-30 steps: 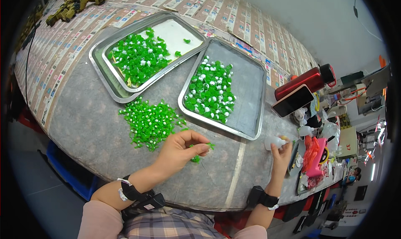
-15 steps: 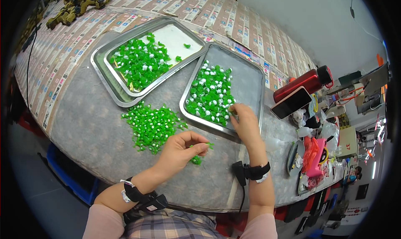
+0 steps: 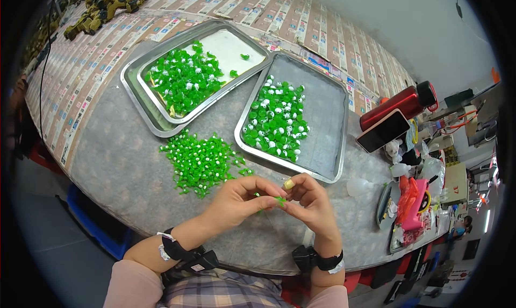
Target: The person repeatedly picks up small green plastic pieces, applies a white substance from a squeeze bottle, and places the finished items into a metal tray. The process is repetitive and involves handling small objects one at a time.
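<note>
Piece, small and green (image 3: pixel 281 201), sat over the desk (image 3: pixel 269 241) between your two hands, its long axis too small to read and neither hand clearly nearer. Your left hand (image 3: pixel 234 201) pinched it from the left; your right hand (image 3: pixel 314 208) was curled, fingertips right up against it from the right, though you could not tell whether they gripped. The green heap (image 3: pixel 199 163) lay beyond your left hand, leftward.
</note>
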